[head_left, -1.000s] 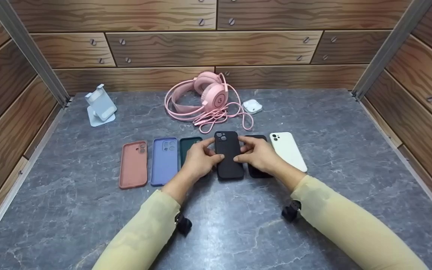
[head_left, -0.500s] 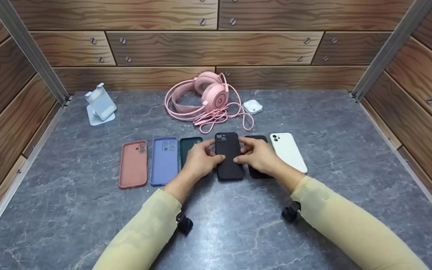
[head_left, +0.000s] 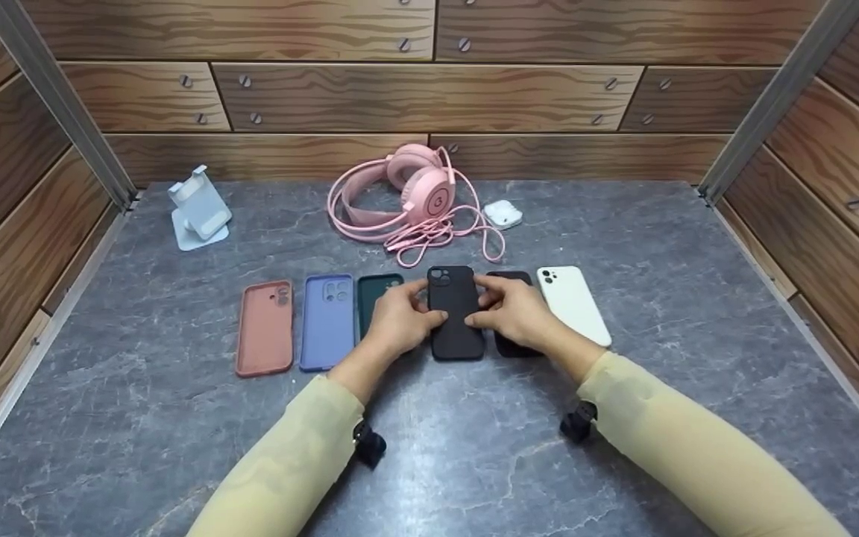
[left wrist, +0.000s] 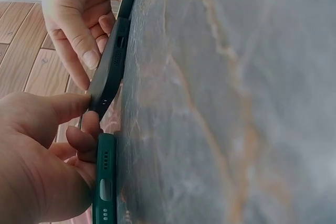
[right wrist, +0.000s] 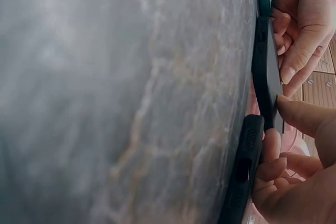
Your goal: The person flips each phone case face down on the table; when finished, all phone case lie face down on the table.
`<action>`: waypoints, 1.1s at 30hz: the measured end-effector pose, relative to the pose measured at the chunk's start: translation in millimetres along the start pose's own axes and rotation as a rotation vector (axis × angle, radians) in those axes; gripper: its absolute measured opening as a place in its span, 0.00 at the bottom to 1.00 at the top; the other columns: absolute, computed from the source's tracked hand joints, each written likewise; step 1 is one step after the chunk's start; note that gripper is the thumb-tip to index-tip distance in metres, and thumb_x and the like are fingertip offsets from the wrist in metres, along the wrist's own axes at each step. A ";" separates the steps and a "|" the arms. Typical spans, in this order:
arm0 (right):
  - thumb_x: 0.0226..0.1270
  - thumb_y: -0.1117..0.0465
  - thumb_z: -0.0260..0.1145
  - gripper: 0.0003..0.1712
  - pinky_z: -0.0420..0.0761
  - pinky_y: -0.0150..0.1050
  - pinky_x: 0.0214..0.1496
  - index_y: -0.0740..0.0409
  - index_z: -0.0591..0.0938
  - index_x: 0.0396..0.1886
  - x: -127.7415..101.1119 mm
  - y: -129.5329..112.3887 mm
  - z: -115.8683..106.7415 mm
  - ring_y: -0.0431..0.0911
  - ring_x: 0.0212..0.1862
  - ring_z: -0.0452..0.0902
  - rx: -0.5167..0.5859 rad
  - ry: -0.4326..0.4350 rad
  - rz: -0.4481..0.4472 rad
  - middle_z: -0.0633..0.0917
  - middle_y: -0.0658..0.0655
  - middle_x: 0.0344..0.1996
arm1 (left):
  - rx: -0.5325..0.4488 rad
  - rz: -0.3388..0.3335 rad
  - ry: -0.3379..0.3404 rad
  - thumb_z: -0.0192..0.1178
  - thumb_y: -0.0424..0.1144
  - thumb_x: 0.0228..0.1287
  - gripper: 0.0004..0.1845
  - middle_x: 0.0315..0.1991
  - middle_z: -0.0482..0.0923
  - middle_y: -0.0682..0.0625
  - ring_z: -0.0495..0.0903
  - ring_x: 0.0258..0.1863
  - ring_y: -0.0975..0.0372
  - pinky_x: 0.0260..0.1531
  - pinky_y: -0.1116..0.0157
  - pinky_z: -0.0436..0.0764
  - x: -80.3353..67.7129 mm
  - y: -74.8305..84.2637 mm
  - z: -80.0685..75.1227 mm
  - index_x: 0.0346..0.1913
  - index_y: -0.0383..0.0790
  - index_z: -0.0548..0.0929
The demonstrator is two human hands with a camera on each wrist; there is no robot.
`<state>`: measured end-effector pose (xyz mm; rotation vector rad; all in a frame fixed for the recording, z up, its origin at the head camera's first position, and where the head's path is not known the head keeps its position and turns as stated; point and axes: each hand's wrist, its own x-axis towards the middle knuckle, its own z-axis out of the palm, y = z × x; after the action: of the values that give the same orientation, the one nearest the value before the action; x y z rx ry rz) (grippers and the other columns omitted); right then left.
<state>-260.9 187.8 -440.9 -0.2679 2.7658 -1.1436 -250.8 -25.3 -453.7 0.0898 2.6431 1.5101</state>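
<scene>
In the head view a black phone case [head_left: 455,339] lies lengthwise in the middle of a row, its camera cutouts at the far end. My left hand [head_left: 398,319] pinches its left edge, thumb on the face and fingers at the side. The right edge is pinched likewise by my right hand [head_left: 517,313]. The wrist views show the case [left wrist: 107,74] edge-on, with curled fingers tucked at its sides. A dark green case [head_left: 377,285], partly hidden, is beside my left hand. Behind my right hand, a second black case [head_left: 511,348] is partly covered.
Left in the row are a red-pink case [head_left: 265,332] and a blue-violet case [head_left: 327,328]; a white case [head_left: 573,306] ends it at right. Farther back stand a pale phone stand [head_left: 202,209], pink headphones [head_left: 429,194] with coiled cable, and a small white item [head_left: 502,214].
Both hands keep their hold on the black phone case. Its camera end appears slightly lower in the head view, where the whole scene has shifted down a little.
</scene>
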 end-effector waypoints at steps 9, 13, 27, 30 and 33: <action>0.61 0.58 0.82 0.43 0.82 0.45 0.50 0.62 0.76 0.76 -0.1 1.9 -0.2 0.50 0.44 0.85 -0.011 -0.007 -0.006 0.88 0.59 0.45 | 0.060 0.013 -0.021 0.74 0.38 0.68 0.34 0.32 0.81 0.50 0.78 0.29 0.62 0.31 0.65 0.76 2.1 1.3 0.5 0.74 0.33 0.76; 0.62 0.58 0.81 0.43 0.82 0.44 0.49 0.61 0.77 0.75 0.2 2.3 -0.2 0.49 0.43 0.85 -0.034 -0.003 -0.017 0.88 0.59 0.45 | 0.067 0.010 -0.035 0.74 0.38 0.68 0.32 0.30 0.80 0.51 0.77 0.27 0.62 0.28 0.66 0.75 3.2 2.1 0.5 0.72 0.34 0.78; 0.63 0.60 0.80 0.41 0.84 0.47 0.51 0.61 0.76 0.76 0.4 0.6 1.2 0.50 0.44 0.87 -0.055 0.016 -0.034 0.89 0.61 0.48 | 0.067 0.012 -0.005 0.73 0.37 0.69 0.31 0.36 0.83 0.49 0.79 0.32 0.60 0.35 0.63 0.80 -1.0 4.8 -2.0 0.71 0.33 0.79; 0.64 0.61 0.79 0.41 0.85 0.48 0.52 0.63 0.76 0.75 -0.8 -1.0 0.7 0.51 0.45 0.87 -0.041 0.023 -0.031 0.89 0.61 0.49 | 0.025 0.029 -0.002 0.73 0.36 0.69 0.30 0.37 0.83 0.49 0.81 0.30 0.61 0.32 0.63 0.81 -3.8 6.3 -6.5 0.72 0.35 0.79; 0.64 0.62 0.79 0.39 0.84 0.48 0.52 0.63 0.77 0.74 -1.9 -2.6 0.0 0.51 0.45 0.87 -0.027 0.039 -0.033 0.89 0.61 0.48 | 0.004 0.085 0.031 0.74 0.35 0.67 0.29 0.36 0.84 0.49 0.82 0.30 0.62 0.34 0.63 0.82 -5.5 7.0 -16.3 0.69 0.35 0.81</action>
<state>-258.8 186.4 -438.9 -0.2982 2.8224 -1.1316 -247.1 -36.2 -439.1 0.1836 2.6989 1.5433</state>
